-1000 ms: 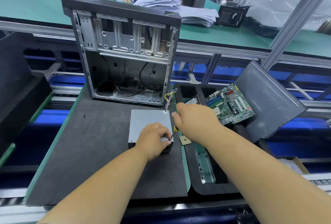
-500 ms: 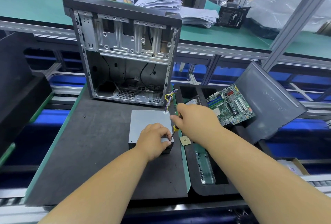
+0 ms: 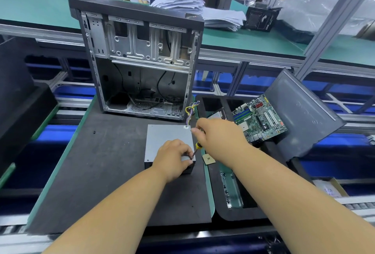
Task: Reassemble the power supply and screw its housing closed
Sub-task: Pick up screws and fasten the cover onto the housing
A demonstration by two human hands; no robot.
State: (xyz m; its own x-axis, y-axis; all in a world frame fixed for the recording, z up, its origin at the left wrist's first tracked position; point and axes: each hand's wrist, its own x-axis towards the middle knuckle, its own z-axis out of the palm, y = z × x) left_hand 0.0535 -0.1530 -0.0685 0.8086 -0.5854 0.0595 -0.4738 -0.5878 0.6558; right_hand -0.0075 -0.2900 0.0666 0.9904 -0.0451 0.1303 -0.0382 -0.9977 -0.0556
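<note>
The power supply (image 3: 165,136), a grey metal box with its lid on, lies on the black mat (image 3: 101,162) in front of me. Coloured wires (image 3: 190,111) come out of its far right corner. My left hand (image 3: 172,158) rests on the box's near right corner, fingers pinched around the screwdriver's tip. My right hand (image 3: 219,138) grips a screwdriver (image 3: 195,148) with a yellow-and-black handle. Its shaft slants down to that corner. The screw itself is hidden by my fingers.
An open, stripped computer case (image 3: 140,60) stands upright behind the power supply. To the right, a black foam tray (image 3: 229,209) holds a green motherboard (image 3: 259,119) and a leaning grey side panel (image 3: 304,115). A small CPU chip (image 3: 208,160) lies beside the box. A person sits far back.
My right hand has shifted slightly on the screwdriver handle, as in turning it. My left hand and the power supply have stayed in place.
</note>
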